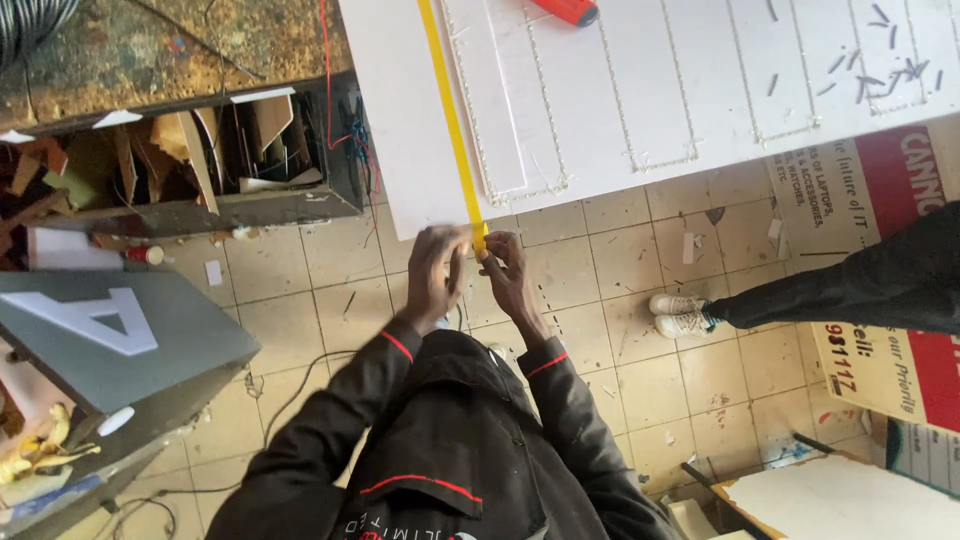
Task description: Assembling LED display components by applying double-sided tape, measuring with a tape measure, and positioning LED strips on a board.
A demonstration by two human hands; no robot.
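White board (640,90) fills the top of the view, grooved with cut lines. A yellow strip (447,110) runs down it to the near edge. Both hands meet right there: left hand (432,272) pinched shut on the strip end, right hand (503,268) alongside, fingertips closed on the same end, the two nearly touching. To do this well, I'd say keep the strip taut and straight along its line, pressing down evenly. Red cutter (566,9) lies at the far edge.
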